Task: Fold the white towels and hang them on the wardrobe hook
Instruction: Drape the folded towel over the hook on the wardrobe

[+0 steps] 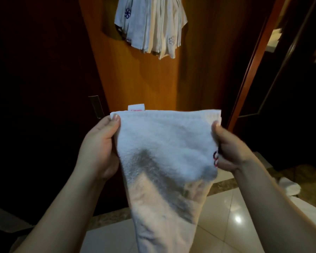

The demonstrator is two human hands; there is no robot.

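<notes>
White towel, top edge taut between pinching left hand and right hand; wardrobe door just beyond

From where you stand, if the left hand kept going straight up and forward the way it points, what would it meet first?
Probably the wooden wardrobe door behind the held towel. The left hand points up toward it, below the hanging towels. Depth is unclear, so how far away the door is cannot be judged.
</notes>
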